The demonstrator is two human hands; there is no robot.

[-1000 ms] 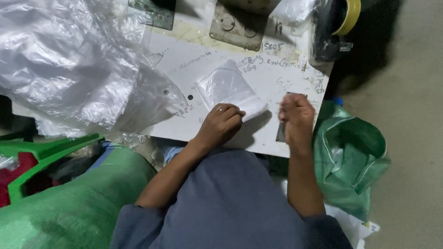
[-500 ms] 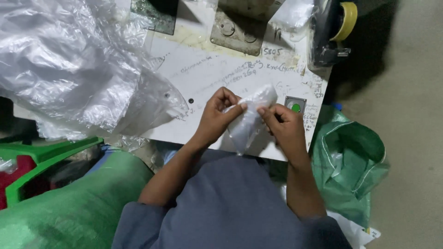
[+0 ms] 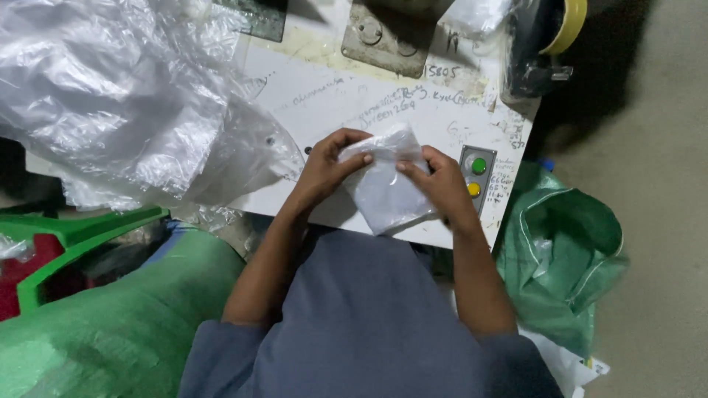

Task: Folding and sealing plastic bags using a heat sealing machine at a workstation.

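The left hand (image 3: 327, 166) and the right hand (image 3: 437, 180) both pinched the upper edge of a small clear plastic bag (image 3: 387, 193), fingers closed on it from each side; the bag hung above the near edge of the white table (image 3: 332, 99), just left of the button panel (image 3: 477, 177). It seemed the opening of the bag was being handled; the next move probably needed a steady pinch on both sides.

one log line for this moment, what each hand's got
left hand: grips small clear plastic bag at top-left | right hand: grips same bag at right edge | bag: held over white table | beside: control box
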